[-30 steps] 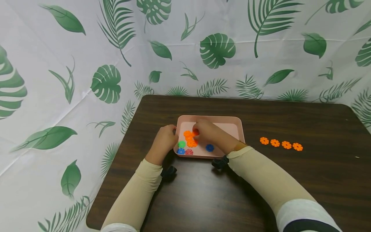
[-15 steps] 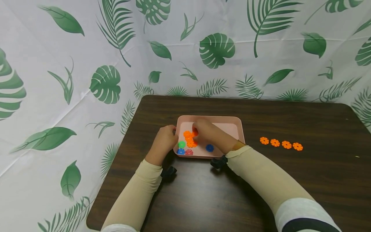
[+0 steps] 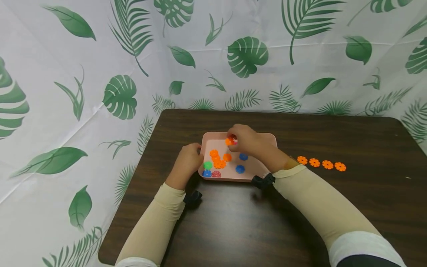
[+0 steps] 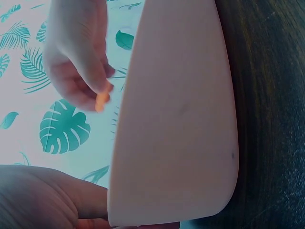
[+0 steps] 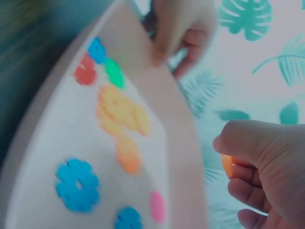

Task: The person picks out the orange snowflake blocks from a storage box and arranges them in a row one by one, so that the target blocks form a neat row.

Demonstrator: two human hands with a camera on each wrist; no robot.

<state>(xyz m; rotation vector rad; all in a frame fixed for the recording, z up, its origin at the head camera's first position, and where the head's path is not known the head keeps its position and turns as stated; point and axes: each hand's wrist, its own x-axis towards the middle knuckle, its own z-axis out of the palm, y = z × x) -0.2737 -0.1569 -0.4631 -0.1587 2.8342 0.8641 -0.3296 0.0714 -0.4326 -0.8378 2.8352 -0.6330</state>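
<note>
In the head view my right hand [image 3: 247,141] is raised over the far side of a pink tray [image 3: 217,141]. Between thumb and fingers it pinches an orange flower-shaped plastic disc [image 5: 227,165], seen edge-on in the right wrist view. My left hand [image 3: 188,161] grips the tray's left rim, thumb against the wall. Inside the tray lie a cluster of orange discs [image 3: 218,162], a green disc [image 3: 208,165], a red disc [image 3: 216,174] and several blue discs [image 3: 240,169]. A pink disc [image 5: 157,206] shows near the tray's far wall in the right wrist view.
Right of the tray, a slanting row of orange discs [image 3: 327,164] lies on the dark wooden table [image 3: 220,222]. A leaf-patterned white cloth [image 3: 207,66] hangs behind and to the left. Black straps or mounts [image 3: 263,181] sit at both wrists.
My right hand has lifted from the orange cluster and moved up and right, carrying an orange disc. A second blue disc is now uncovered. My left hand stays at the rim.
</note>
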